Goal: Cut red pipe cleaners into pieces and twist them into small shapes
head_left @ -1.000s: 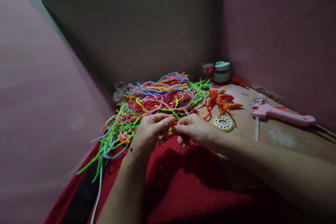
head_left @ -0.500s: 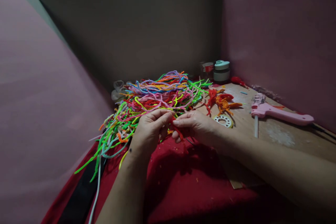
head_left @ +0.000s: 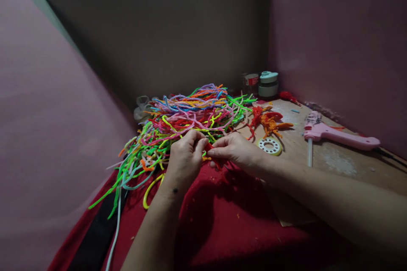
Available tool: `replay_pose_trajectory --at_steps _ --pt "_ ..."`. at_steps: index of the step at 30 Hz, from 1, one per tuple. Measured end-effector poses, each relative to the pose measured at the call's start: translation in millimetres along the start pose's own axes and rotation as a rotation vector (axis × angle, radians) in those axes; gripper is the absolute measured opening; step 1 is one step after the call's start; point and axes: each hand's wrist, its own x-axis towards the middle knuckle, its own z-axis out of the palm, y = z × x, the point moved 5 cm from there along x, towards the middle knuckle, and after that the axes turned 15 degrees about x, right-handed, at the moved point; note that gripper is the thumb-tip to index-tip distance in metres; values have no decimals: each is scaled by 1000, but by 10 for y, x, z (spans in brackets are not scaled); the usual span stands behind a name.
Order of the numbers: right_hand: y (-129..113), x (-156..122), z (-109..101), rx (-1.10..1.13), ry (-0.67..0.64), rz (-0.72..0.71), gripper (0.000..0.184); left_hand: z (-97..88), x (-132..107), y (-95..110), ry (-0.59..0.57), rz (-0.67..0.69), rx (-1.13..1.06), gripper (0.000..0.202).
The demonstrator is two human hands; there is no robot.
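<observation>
My left hand (head_left: 186, 156) and my right hand (head_left: 235, 150) meet over a red cloth (head_left: 241, 216), fingers pinched together on a short red pipe cleaner (head_left: 212, 155) between them. Just behind the hands lies a big tangled pile of pipe cleaners (head_left: 187, 120) in green, pink, yellow, orange and blue. A loose yellow pipe cleaner (head_left: 149, 188) curls on the cloth by my left wrist.
On the wooden tabletop (head_left: 333, 156) to the right lie a pink glue gun (head_left: 340, 137), a white ring with holes (head_left: 269, 145) and a clump of orange and red twisted pieces (head_left: 269, 120). Small jars (head_left: 268, 84) stand in the back corner. Pink walls enclose both sides.
Both hands have shifted slightly to the left and closer together, turning the red pipe cleaner between the fingers. A yellow pipe cleaner now shows by my left wrist.
</observation>
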Motion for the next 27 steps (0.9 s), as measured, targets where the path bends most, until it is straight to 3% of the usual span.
replay_pose_trajectory --at_steps 5,9,16,19,24,27 --pt "-58 -13 10 -125 1 -25 20 14 12 -11 -53 -34 -34 16" --pt "-60 -17 8 -153 1 -44 18 12 20 0 -17 -23 48 16" --pt "-47 35 -55 395 75 -12 12 11 34 -89 -12 -100 -389 13" --pt "-60 84 -108 572 89 -58 9 8 21 -28 -35 23 -423 17" --pt "10 134 -186 697 171 31 7 -8 -54 220 -7 375 -135 23" --pt "26 147 -204 737 174 34 8 -11 -72 282 -8 390 -120 20"
